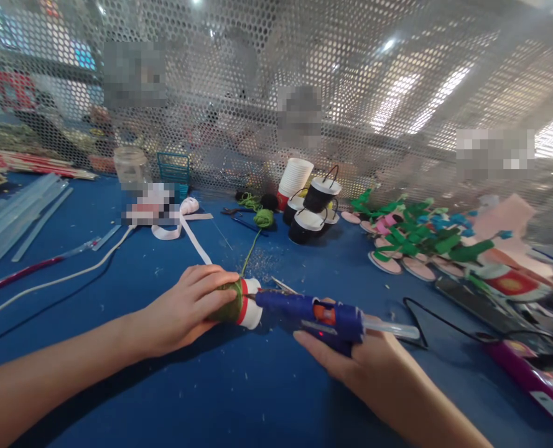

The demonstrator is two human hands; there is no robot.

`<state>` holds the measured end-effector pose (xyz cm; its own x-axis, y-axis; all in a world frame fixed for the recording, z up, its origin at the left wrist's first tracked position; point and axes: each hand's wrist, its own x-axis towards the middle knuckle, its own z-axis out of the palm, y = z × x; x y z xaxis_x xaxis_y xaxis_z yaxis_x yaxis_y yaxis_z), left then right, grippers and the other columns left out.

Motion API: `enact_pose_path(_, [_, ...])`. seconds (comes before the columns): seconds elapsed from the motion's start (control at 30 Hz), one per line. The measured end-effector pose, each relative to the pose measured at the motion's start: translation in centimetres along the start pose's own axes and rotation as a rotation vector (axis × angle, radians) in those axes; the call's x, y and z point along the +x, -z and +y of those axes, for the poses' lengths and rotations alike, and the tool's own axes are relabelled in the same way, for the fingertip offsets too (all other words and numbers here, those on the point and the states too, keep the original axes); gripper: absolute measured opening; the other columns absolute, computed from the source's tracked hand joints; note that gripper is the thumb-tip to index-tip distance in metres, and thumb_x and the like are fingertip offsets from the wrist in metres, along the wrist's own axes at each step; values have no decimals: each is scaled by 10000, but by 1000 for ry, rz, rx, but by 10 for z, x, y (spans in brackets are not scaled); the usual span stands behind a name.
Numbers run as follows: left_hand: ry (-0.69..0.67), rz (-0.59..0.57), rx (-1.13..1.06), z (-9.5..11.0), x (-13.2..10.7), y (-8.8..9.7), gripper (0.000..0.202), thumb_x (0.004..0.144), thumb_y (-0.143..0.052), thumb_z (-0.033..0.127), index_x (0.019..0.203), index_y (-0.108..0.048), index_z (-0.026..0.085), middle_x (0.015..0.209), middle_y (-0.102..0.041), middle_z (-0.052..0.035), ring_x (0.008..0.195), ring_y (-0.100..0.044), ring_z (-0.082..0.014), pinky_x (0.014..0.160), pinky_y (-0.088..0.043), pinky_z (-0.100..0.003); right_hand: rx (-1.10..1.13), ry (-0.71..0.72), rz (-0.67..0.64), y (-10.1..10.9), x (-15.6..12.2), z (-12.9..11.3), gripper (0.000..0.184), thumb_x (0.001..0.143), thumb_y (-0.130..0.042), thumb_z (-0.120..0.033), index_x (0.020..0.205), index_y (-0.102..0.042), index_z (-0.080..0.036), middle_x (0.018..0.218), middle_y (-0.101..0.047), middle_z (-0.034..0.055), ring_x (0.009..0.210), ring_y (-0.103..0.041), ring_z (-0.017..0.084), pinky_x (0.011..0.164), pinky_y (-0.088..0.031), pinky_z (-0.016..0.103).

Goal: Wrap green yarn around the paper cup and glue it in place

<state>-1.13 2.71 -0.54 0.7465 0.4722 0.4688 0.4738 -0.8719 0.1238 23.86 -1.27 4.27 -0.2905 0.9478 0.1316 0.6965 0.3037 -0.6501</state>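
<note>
My left hand (pixel 192 305) is wrapped around a paper cup (pixel 252 314) lying on its side. Dark green yarn (pixel 232 303) covers part of the cup, beside a red band and a white end. A strand runs from the cup back to a green yarn ball (pixel 264 218). In my right hand (pixel 351 361) is a blue hot glue gun (pixel 299 311), with a clear glue stick (pixel 392 328) poking out of its rear. Its nozzle points left and meets the cup near the red band; whether it touches I cannot tell. Scissors (pixel 283 285) lie behind the gun, partly hidden.
Stacked white cups (pixel 295 177) and black-wrapped cups with handles (pixel 306 227) stand behind. Green and pink craft plants (pixel 411 242) crowd the right, near a purple power strip (pixel 528 379). White ribbon (pixel 195 239), clear glue sticks (pixel 19 214) and a white cable (pixel 80 270) lie left. A perforated metal screen (pixel 239 74) rises behind.
</note>
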Motion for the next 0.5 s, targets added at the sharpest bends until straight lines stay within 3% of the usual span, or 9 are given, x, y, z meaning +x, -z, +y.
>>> enact_pose_path(0.07, [-7, 0, 5, 0, 1, 0, 357, 792, -491, 75, 1124, -382, 149, 1218, -459, -143, 1120, -382, -249, 897, -359, -406, -17, 4, 13, 1, 1, -1, 84, 692, -563, -299, 673, -635, -260, 742, -666, 62, 730, -626, 253, 682, -494, 371])
enact_pose_path(0.23, [-17, 9, 5, 0, 2, 0, 343, 799, -488, 85, 1117, -381, 155, 1213, -463, -139, 1118, -381, -248, 894, -351, -410, -33, 64, 27, 2, -1, -1, 108, 706, -551, -301, 754, -644, -277, 796, -671, 52, 755, -625, 239, 694, -493, 353])
enact_pose_path(0.5, [-43, -2, 32, 1, 1, 0, 348, 813, -445, 67, 1139, -372, 164, 1208, -482, -126, 1131, -380, -252, 894, -326, -413, -119, 63, 34, 3, -1, -3, 99, 688, -556, -306, 644, -635, -266, 622, -643, 54, 652, -621, 233, 617, -501, 348])
